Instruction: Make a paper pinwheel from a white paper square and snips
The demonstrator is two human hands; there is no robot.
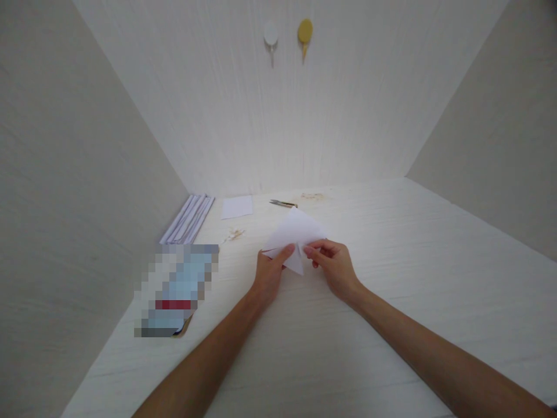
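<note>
A white sheet of paper (pixel 297 226), folded with a pointed flap at its near side, is held just above the table between both hands. My left hand (pixel 272 268) is closed on its left part, thumb pressed on top near the fold and the other fingers beneath. My right hand (pixel 334 262) pinches the paper's right side, thumb and forefinger together near the flap. Part of the right fingers is hidden by the paper. Just beyond the paper's far corner lies a small pair of thread snips (pixel 284 204), blades pointing left.
Folded white papers (pixel 188 219) stand in a row along the left wall, with a flat white square of paper (pixel 237 207) beside them. Small brownish scraps (pixel 235 234) lie nearer. A pixelated object (pixel 178 293) rests at left. Two hooks (pixel 305 32) hang on the back wall.
</note>
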